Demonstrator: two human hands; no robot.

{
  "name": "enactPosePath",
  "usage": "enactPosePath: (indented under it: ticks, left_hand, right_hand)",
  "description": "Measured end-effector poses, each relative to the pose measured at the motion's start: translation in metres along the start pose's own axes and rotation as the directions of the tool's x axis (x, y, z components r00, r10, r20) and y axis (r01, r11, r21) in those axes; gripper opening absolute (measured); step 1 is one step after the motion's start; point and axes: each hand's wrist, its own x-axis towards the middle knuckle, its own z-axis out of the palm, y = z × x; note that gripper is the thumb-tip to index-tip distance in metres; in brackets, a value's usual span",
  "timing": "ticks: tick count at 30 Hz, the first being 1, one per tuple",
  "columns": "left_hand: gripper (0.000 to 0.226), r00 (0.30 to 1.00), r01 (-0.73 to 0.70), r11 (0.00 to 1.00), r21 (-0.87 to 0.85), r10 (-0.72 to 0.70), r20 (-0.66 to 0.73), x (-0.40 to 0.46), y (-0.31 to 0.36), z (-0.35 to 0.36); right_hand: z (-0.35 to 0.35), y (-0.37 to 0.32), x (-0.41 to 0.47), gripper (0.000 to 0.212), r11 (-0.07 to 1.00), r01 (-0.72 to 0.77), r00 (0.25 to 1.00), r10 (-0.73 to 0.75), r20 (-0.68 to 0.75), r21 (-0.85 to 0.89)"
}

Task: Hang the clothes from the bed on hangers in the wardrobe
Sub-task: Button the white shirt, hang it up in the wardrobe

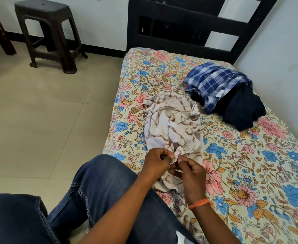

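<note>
A crumpled white garment with brown streaks (172,124) lies on the bed's floral sheet (250,164). My left hand (155,161) pinches its near edge between thumb and fingers. My right hand (190,171), with an orange band at the wrist, pinches the same edge just beside it. Farther back on the bed lies a blue checked shirt (213,85) on top of a dark navy garment (241,110). No hanger or wardrobe is in view.
My knees in blue jeans (95,199) are at the bed's near left edge. A dark plastic stool (48,30) stands on the tiled floor at the back left. The black headboard (188,23) and a white wall bound the bed at the back and right.
</note>
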Motion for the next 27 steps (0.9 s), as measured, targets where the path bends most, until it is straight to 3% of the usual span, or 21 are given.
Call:
enactPosePath:
  ticks: [7, 14, 18, 22, 27]
  left_hand:
    - [0.009, 0.998, 0.013, 0.998, -0.063, -0.009, 0.069, 0.0006, 0.0006, -0.0002]
    - [0.013, 0.996, 0.089, 0.989, -0.116, -0.087, 0.021, -0.0004, 0.0031, 0.0000]
    - [0.004, 0.997, 0.061, 0.984, -0.166, -0.052, 0.058, -0.0027, 0.0062, -0.0018]
    - [0.011, 0.999, 0.029, 0.991, -0.134, -0.026, 0.024, 0.0004, 0.0011, -0.0030]
    - [0.024, 0.996, 0.019, 0.998, -0.067, -0.013, 0.085, 0.0017, -0.0019, -0.0016]
  right_hand:
    - [-0.0089, -0.0077, 0.0051, 0.006, 0.999, -0.014, 0.999, 0.015, 0.052, -0.034]
    - [-0.0029, -0.0095, 0.0020, 0.010, 0.947, 0.154, 0.988, -0.156, 0.017, -0.283]
    - [-0.0017, -0.0053, 0.0052, 0.021, 0.894, 0.229, 0.971, -0.238, 0.025, -0.385]
    - [-0.0035, -0.0020, 0.0040, 0.018, 0.906, 0.223, 0.974, -0.226, 0.034, -0.360]
    - [-0.0051, -0.0029, 0.0066, 0.012, 0.916, 0.208, 0.978, -0.203, 0.049, -0.344]
